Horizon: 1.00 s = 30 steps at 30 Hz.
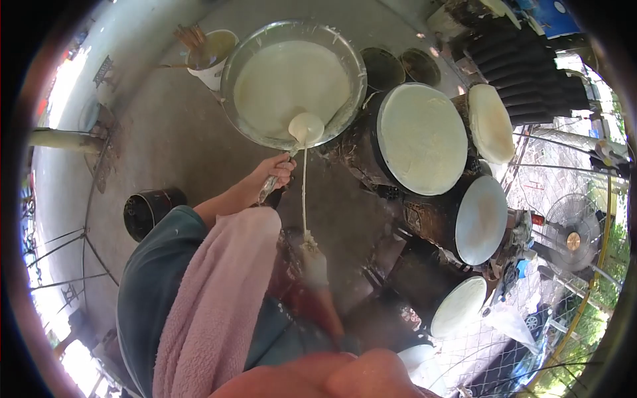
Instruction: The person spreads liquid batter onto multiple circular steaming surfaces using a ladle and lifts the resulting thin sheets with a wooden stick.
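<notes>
Blurred pinkish-red form [378, 371] fills the bottom edge, closest to cam; can't tell what it is. Next up, a pink terry towel [206, 298], thick soft pile, lies in long folds over teal cloth [156, 259]. L hand [277, 171] has fingers curled round a smeared metal handle [267, 190], just below the near rim of a wide round metal basin [292, 32] w/ smooth cream batter [285, 79]. R hand [315, 265], whitish & a bit blurred, closes on the crusted lower end of a ladle [306, 127]; its thin straight stem runs up to a round, batter-coated bowl at the basin's near edge. To the R, a big flat disc [423, 139] w/ cream coating tops a dark drum; a smoother grey-blue disc [481, 220] & a smaller pale one [459, 306] sit further down. Grey floor [166, 142] spreads btwn basin & black bucket [137, 217] at L; basin's R rim is tight by the drum. White bucket [211, 76] w/ wooden sticks [190, 38] stands just L of basin. Mark on blue item [549, 14], top R, too small to make out.
</notes>
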{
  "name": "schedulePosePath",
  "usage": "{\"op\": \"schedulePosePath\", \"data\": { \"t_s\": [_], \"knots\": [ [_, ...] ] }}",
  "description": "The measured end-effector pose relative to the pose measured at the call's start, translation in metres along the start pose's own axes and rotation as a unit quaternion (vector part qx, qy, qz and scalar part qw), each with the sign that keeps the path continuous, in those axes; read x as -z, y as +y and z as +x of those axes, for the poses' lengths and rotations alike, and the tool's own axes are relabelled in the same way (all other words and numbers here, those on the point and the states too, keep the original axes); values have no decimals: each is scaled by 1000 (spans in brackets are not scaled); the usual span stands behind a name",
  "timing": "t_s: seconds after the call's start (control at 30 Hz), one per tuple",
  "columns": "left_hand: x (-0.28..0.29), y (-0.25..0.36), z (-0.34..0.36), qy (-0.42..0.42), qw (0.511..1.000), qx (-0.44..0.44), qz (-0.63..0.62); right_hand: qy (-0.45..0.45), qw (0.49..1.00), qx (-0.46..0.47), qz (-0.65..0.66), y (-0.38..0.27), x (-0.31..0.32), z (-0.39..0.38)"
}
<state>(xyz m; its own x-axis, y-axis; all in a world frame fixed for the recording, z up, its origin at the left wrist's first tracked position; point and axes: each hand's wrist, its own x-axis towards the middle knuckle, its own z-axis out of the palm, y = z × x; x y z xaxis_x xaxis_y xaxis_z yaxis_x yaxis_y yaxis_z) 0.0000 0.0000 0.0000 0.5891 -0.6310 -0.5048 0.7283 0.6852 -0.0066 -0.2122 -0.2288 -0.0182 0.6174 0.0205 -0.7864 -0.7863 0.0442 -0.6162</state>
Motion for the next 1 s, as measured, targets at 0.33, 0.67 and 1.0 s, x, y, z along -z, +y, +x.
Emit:
{"op": "schedulePosePath", "data": {
  "t_s": [0.33,0.67,1.0],
  "knots": [
    [-185,70,-129,-107,899,-223,361,137,910,383,73,-40,25,-73],
    [-242,97,-64,49,813,-309,492,293,874,351,163,-18,88,-45],
    [-307,-12,50,-47,888,82,450,432,816,374,88,-57,147,-74]
  ]
}}
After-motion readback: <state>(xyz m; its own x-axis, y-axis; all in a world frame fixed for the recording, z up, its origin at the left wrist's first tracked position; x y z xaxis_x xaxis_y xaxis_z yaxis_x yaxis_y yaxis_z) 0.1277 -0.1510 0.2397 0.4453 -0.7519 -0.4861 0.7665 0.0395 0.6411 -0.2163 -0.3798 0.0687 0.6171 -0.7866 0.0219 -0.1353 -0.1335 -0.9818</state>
